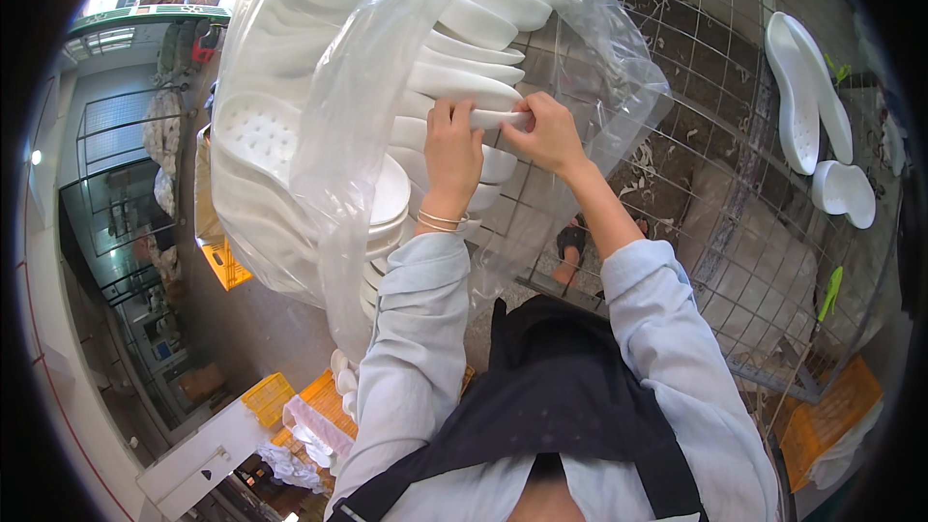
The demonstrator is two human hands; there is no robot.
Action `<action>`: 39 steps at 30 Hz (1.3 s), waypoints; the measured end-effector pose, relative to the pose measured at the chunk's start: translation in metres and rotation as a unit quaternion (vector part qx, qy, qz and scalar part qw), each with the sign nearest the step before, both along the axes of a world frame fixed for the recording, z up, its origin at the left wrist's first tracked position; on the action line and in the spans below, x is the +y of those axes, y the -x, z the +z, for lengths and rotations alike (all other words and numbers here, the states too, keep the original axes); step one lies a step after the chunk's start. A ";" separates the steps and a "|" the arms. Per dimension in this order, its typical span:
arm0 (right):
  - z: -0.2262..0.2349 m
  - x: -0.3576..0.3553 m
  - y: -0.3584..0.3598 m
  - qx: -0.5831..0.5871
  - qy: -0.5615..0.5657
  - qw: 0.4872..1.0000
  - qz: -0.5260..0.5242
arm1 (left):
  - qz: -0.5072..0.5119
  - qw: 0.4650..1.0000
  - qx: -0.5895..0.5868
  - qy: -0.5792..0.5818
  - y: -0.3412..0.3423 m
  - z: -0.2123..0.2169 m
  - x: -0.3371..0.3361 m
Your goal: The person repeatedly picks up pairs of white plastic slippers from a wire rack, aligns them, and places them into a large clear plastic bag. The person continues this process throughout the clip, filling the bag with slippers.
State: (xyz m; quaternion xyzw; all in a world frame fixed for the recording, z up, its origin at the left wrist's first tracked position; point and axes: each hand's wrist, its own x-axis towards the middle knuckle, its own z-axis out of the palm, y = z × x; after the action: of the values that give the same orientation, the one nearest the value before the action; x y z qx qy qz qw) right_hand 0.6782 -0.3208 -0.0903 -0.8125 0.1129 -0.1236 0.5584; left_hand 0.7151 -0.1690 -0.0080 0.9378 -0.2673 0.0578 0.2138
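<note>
At frame centre, the left hand (452,153) and right hand (548,134) both pinch one white sole (495,119), fingers clenched on it, beside the soles stacked in a clear bag (338,116). Likely mid-placement; next it needs sliding flush into the stack.

Wire mesh table and crates around the work

A grey wire mesh table (735,184) carries loose white insoles (807,87) at its far right, beside green clips (829,292). Below, yellow plastic crates (290,401) sit on the floor, and an orange crate (831,416) stands under the mesh.
</note>
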 end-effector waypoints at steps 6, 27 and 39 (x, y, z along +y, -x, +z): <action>-0.011 -0.002 0.002 0.037 -0.221 0.974 0.000 | 0.021 1.000 -0.021 0.000 0.002 -0.007 -0.011; -0.013 -0.010 0.001 0.036 -0.156 0.987 0.025 | -0.006 0.996 -0.083 -0.046 -0.012 -0.014 -0.013; -0.013 -0.004 0.003 0.035 -0.203 0.978 0.003 | -0.019 0.998 -0.057 -0.019 -0.015 -0.013 -0.005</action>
State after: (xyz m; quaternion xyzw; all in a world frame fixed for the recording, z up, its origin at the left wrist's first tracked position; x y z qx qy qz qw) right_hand 0.6752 -0.3244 -0.1032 -0.6861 0.1531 -0.0679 0.7080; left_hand 0.7304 -0.1739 -0.0214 0.9317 -0.2978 0.1021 0.1809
